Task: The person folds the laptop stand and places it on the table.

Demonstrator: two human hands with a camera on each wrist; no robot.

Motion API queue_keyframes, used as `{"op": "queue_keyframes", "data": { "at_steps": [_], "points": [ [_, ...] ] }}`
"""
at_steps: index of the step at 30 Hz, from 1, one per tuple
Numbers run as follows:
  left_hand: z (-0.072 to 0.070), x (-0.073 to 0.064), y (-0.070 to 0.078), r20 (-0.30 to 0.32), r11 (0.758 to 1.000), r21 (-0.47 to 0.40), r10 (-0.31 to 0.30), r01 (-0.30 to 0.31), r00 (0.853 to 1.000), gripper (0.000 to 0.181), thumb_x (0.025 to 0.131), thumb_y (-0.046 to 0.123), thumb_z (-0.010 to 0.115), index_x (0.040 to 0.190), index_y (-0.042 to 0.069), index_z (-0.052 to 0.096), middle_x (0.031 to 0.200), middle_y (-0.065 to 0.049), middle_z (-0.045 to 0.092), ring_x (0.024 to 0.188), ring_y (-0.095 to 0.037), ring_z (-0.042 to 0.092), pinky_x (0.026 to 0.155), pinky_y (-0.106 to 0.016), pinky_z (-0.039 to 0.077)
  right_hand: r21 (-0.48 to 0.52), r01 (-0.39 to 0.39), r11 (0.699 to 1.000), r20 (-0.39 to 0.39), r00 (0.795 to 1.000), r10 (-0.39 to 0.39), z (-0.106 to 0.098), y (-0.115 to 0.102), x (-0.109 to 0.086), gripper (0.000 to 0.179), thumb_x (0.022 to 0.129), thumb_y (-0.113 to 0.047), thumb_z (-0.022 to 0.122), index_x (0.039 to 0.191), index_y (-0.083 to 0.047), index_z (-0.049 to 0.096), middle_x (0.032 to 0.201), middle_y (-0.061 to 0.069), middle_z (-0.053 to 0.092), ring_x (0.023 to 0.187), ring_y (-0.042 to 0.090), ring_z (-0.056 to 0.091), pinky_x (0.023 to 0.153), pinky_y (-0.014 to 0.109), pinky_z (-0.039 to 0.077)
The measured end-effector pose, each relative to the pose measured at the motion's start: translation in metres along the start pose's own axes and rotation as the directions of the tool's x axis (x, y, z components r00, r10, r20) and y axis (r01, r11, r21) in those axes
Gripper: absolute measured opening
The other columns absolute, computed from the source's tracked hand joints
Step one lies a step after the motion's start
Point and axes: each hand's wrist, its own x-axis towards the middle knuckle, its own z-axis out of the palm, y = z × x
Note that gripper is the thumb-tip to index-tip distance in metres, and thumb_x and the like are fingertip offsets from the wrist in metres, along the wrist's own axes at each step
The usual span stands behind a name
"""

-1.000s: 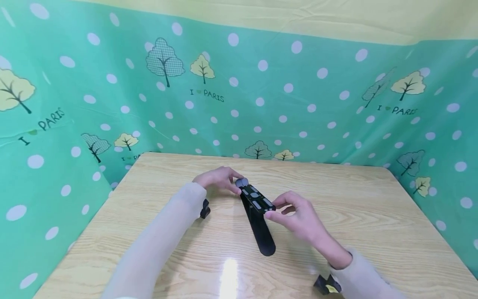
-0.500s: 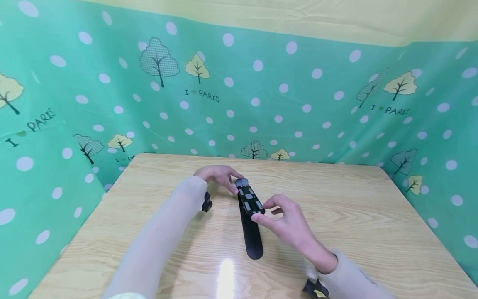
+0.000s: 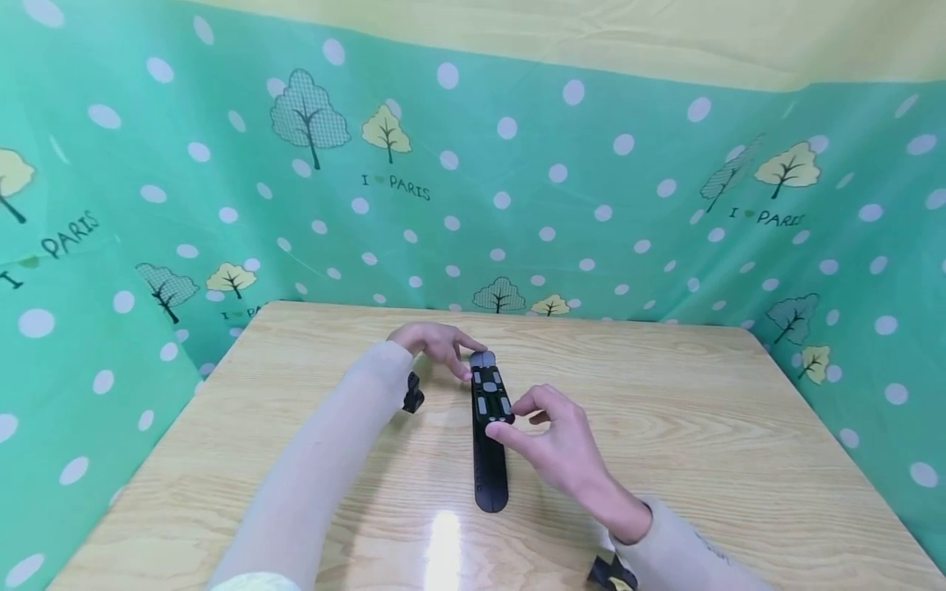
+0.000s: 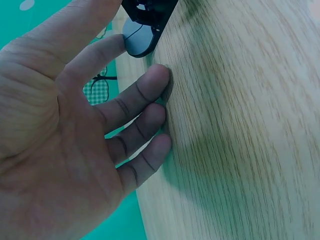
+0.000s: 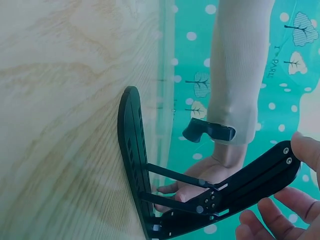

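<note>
A black folding laptop stand [image 3: 491, 480] lies on the table in the head view, long side pointing toward the person. Its upper plate [image 5: 250, 177] is raised at an angle from the base [image 5: 131, 130], with two thin struts between them in the right wrist view. Grey pads dot the plate's top. My left hand [image 3: 438, 341] holds the far hinged end between thumb and index finger; in the left wrist view the index touches the rounded grey end [image 4: 138, 40], other fingers loosely bent. My right hand [image 3: 563, 443] pinches the plate's raised end with thumb and fingers.
The wooden table [image 3: 665, 410] runs back to a green dotted curtain [image 3: 628, 180]. Black wrist-worn devices show by both sleeves, such as the left one [image 5: 209, 131]. A bright light reflection [image 3: 443, 550] lies on the front of the table.
The stand's near end has swung left, so it now points straight toward the person. My right hand has moved left with the raised plate; my left hand stays at the far end.
</note>
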Motion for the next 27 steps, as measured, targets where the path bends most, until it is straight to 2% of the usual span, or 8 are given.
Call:
{"op": "queue_keyframes", "data": {
  "at_steps": [4, 9, 12, 18, 23, 27],
  "points": [
    [-0.001, -0.001, -0.001, -0.001, 1.000, 0.002, 0.003, -0.003, 1.000, 0.081, 0.067, 0.052, 0.079, 0.140, 0.042, 0.045, 0.141, -0.011, 0.048, 0.130, -0.031, 0.042, 0.110, -0.054, 0.025, 0.006, 0.011, 1.000, -0.002, 1.000, -0.011, 0.001, -0.001, 0.001, 0.028, 0.069, -0.038, 0.084, 0.077, -0.023, 0.062, 0.083, -0.011, 0.061, 0.088, 0.020, 0.059, 0.078, 0.039, 0.051],
    [0.002, 0.000, -0.006, -0.018, 0.998, -0.040, 0.054, -0.055, 0.998, 0.079, 0.068, 0.053, 0.079, 0.139, 0.040, 0.047, 0.137, -0.009, 0.052, 0.127, -0.028, 0.045, 0.109, -0.051, 0.027, -0.001, 0.005, 1.000, -0.006, 1.000, -0.005, 0.002, -0.002, 0.000, 0.028, 0.069, -0.037, 0.085, 0.078, -0.023, 0.062, 0.083, -0.010, 0.061, 0.085, 0.013, 0.058, 0.078, 0.037, 0.051],
    [0.004, 0.001, -0.009, -0.033, 0.993, -0.073, 0.088, -0.090, 0.996, 0.080, 0.068, 0.052, 0.080, 0.140, 0.037, 0.048, 0.129, -0.006, 0.057, 0.121, -0.025, 0.049, 0.108, -0.051, 0.029, -0.005, 0.003, 1.000, -0.008, 1.000, -0.003, 0.002, -0.002, 0.000, 0.029, 0.068, -0.038, 0.085, 0.079, -0.023, 0.062, 0.083, -0.010, 0.061, 0.083, 0.010, 0.057, 0.077, 0.036, 0.051],
    [0.010, -0.009, -0.012, -0.062, 0.985, -0.137, 0.100, -0.107, 0.993, 0.081, 0.072, 0.045, 0.080, 0.144, 0.031, 0.044, 0.108, -0.001, 0.063, 0.107, -0.019, 0.055, 0.106, -0.054, 0.031, 0.018, 0.019, 1.000, 0.013, 1.000, -0.020, 0.000, 0.000, 0.000, 0.032, 0.069, -0.040, 0.084, 0.085, -0.021, 0.064, 0.085, -0.009, 0.062, 0.085, 0.017, 0.059, 0.077, 0.040, 0.052],
    [0.019, -0.022, -0.012, -0.143, 0.979, -0.153, 0.116, -0.138, 0.983, 0.075, 0.080, 0.035, 0.077, 0.145, 0.020, 0.043, 0.101, -0.001, 0.064, 0.098, -0.017, 0.058, 0.098, -0.045, 0.041, 0.056, 0.013, 0.998, 0.050, 0.999, -0.016, -0.006, 0.004, 0.000, 0.036, 0.076, -0.042, 0.079, 0.096, -0.015, 0.065, 0.092, -0.005, 0.063, 0.089, 0.020, 0.060, 0.080, 0.043, 0.051],
    [0.029, -0.036, -0.013, -0.227, 0.971, -0.174, 0.125, -0.167, 0.966, 0.065, 0.083, 0.034, 0.074, 0.139, 0.012, 0.049, 0.099, -0.002, 0.064, 0.092, -0.016, 0.059, 0.084, -0.037, 0.049, 0.093, 0.064, 0.994, 0.056, 0.996, -0.070, -0.012, 0.011, 0.001, 0.023, 0.088, -0.034, 0.069, 0.099, -0.014, 0.065, 0.095, -0.003, 0.063, 0.089, 0.014, 0.061, 0.079, 0.038, 0.053]
  ]
}}
